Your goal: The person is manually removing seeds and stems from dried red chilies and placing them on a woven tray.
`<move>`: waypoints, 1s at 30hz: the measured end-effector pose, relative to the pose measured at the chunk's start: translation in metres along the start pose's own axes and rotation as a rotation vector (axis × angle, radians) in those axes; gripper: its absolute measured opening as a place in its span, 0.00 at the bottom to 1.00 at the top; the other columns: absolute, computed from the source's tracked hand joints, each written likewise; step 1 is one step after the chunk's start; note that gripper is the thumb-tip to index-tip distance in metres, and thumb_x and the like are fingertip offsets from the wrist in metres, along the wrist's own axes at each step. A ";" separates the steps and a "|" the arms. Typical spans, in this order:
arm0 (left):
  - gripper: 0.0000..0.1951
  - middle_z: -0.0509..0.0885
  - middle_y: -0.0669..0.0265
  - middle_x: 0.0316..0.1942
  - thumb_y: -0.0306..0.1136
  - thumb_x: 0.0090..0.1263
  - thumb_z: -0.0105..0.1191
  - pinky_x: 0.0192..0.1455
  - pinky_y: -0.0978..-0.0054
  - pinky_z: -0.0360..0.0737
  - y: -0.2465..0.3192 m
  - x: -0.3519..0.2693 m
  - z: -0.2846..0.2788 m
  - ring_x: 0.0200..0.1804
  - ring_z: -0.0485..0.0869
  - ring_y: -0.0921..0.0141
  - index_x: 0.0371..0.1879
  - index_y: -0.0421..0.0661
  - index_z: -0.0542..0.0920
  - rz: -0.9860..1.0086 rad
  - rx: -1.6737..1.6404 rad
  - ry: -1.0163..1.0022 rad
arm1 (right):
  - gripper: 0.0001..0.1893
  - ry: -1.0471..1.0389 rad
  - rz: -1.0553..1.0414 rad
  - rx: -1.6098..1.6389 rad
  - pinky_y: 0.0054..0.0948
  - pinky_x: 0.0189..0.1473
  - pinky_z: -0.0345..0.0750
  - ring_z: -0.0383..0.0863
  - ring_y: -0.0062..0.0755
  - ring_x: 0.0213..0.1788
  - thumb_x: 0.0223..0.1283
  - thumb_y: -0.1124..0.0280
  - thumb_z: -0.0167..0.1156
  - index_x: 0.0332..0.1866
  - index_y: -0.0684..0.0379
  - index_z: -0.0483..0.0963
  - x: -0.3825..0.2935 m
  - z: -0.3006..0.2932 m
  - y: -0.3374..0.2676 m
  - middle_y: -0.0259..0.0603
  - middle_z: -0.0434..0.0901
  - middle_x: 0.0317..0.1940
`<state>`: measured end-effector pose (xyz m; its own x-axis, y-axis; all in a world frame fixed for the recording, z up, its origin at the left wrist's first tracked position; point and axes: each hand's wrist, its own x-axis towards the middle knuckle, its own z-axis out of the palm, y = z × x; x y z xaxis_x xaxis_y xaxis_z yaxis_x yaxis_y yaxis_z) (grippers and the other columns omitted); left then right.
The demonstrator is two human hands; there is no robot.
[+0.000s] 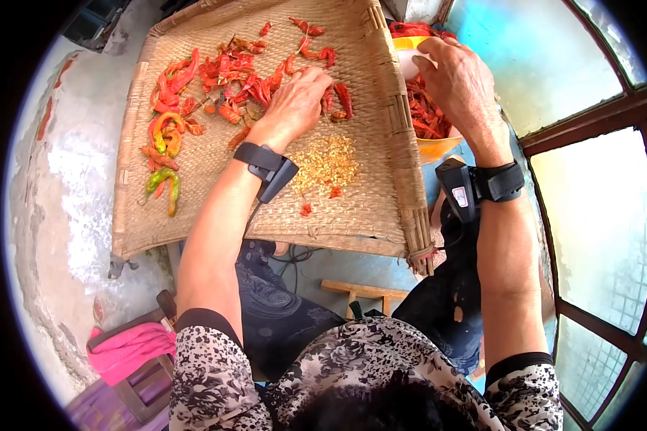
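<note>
On a woven bamboo tray (pixel 221 218) lies a loose heap of dried red chilies (pixel 229 70). My left hand (pixel 299 99) rests at the right side of that heap, fingers curled down; what its fingertips hold is hidden. Just to its right are a few dark red chilies (pixel 343 101). A patch of yellow chili seeds (pixel 326 164) spreads below this hand, with small red scraps beside it. Over a yellow-rimmed bucket (pixel 439 146) beyond the tray's right edge hovers my right hand (pixel 458 81), thumb and forefinger apart, nothing visible between them. Red chili pieces (pixel 425 116) fill part of the bucket.
Fresher orange chilies (pixel 167 132) and a green chili (pixel 163 182) lie along the tray's left side. A framed window (pixel 598 226) borders the right, a plastered wall (pixel 70 188) the left. A pink cloth (pixel 132 350) hangs on a wooden chair (pixel 145 385). Each wrist wears a strapped device.
</note>
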<state>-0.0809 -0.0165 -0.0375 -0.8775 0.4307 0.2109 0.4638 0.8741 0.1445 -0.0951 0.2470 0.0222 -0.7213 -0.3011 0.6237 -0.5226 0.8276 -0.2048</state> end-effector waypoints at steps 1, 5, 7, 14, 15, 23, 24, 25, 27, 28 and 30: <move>0.20 0.74 0.57 0.54 0.18 0.57 0.52 0.59 0.59 0.75 0.000 -0.001 -0.002 0.57 0.75 0.55 0.51 0.42 0.73 -0.008 -0.022 -0.043 | 0.09 -0.061 0.010 0.052 0.43 0.41 0.78 0.81 0.50 0.40 0.56 0.67 0.60 0.35 0.63 0.75 0.000 0.000 -0.002 0.48 0.81 0.34; 0.12 0.78 0.57 0.42 0.22 0.60 0.54 0.52 0.61 0.75 0.025 -0.011 -0.026 0.50 0.77 0.57 0.44 0.42 0.74 0.025 -0.103 -0.123 | 0.07 -0.048 -0.029 0.093 0.43 0.38 0.78 0.81 0.51 0.38 0.56 0.69 0.58 0.35 0.61 0.76 0.001 0.004 -0.004 0.49 0.80 0.31; 0.09 0.80 0.58 0.36 0.24 0.62 0.54 0.46 0.63 0.76 0.030 -0.022 -0.034 0.44 0.79 0.57 0.41 0.41 0.75 0.088 -0.112 -0.001 | 0.07 -0.139 0.005 0.205 0.42 0.38 0.79 0.82 0.50 0.37 0.57 0.69 0.58 0.36 0.61 0.77 0.001 0.004 -0.020 0.49 0.80 0.31; 0.09 0.84 0.56 0.28 0.30 0.64 0.59 0.36 0.67 0.78 0.047 -0.045 -0.046 0.31 0.83 0.62 0.38 0.40 0.78 -0.303 -0.557 0.132 | 0.10 -0.426 -0.064 0.631 0.41 0.39 0.80 0.83 0.50 0.35 0.55 0.69 0.62 0.41 0.62 0.79 -0.017 0.023 -0.059 0.51 0.82 0.30; 0.09 0.84 0.58 0.27 0.31 0.64 0.60 0.35 0.69 0.78 0.047 -0.048 -0.043 0.29 0.84 0.65 0.38 0.40 0.79 -0.352 -0.640 0.114 | 0.10 -0.400 -0.050 0.716 0.41 0.38 0.79 0.83 0.50 0.35 0.55 0.69 0.62 0.38 0.63 0.79 -0.017 0.025 -0.064 0.51 0.82 0.29; 0.07 0.83 0.65 0.23 0.30 0.65 0.59 0.32 0.77 0.76 0.045 -0.049 -0.034 0.26 0.80 0.75 0.36 0.40 0.80 -0.320 -0.875 0.186 | 0.09 -0.447 0.006 0.706 0.37 0.34 0.78 0.83 0.44 0.29 0.56 0.69 0.62 0.32 0.65 0.79 -0.002 0.022 -0.071 0.50 0.80 0.24; 0.06 0.82 0.69 0.25 0.30 0.67 0.58 0.32 0.80 0.75 0.043 -0.048 -0.033 0.28 0.78 0.79 0.36 0.41 0.80 -0.291 -0.979 0.215 | 0.09 -0.400 0.082 0.790 0.35 0.33 0.77 0.81 0.38 0.28 0.57 0.68 0.62 0.33 0.65 0.79 0.000 0.022 -0.066 0.48 0.80 0.24; 0.06 0.82 0.69 0.25 0.30 0.67 0.58 0.32 0.80 0.75 0.041 -0.048 -0.033 0.28 0.78 0.79 0.36 0.41 0.80 -0.291 -0.979 0.216 | 0.10 -0.351 0.158 0.873 0.32 0.32 0.77 0.80 0.32 0.26 0.58 0.68 0.62 0.33 0.65 0.79 0.003 0.022 -0.059 0.46 0.80 0.23; 0.06 0.81 0.72 0.28 0.31 0.69 0.56 0.33 0.81 0.74 0.036 -0.050 -0.034 0.31 0.77 0.81 0.37 0.41 0.79 -0.301 -1.044 0.264 | 0.10 -0.218 0.238 0.829 0.30 0.32 0.76 0.80 0.27 0.28 0.61 0.65 0.61 0.36 0.62 0.80 0.009 0.022 -0.039 0.45 0.81 0.25; 0.06 0.80 0.73 0.29 0.30 0.70 0.55 0.33 0.82 0.75 0.037 -0.052 -0.036 0.31 0.76 0.82 0.39 0.41 0.79 -0.351 -1.124 0.223 | 0.10 -0.100 0.230 0.688 0.32 0.33 0.77 0.82 0.32 0.30 0.61 0.65 0.61 0.37 0.61 0.80 0.012 0.013 -0.034 0.46 0.82 0.27; 0.06 0.80 0.73 0.29 0.30 0.70 0.54 0.34 0.82 0.75 0.040 -0.050 -0.037 0.32 0.77 0.82 0.39 0.41 0.79 -0.379 -1.096 0.215 | 0.10 0.107 0.136 0.401 0.30 0.33 0.78 0.83 0.31 0.31 0.64 0.64 0.59 0.39 0.61 0.79 0.014 0.000 -0.011 0.43 0.84 0.30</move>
<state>-0.0138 -0.0119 -0.0066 -0.9918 0.0465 0.1193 0.1269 0.2334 0.9641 -0.1001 0.2337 0.0330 -0.7555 -0.1341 0.6413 -0.5767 0.6006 -0.5538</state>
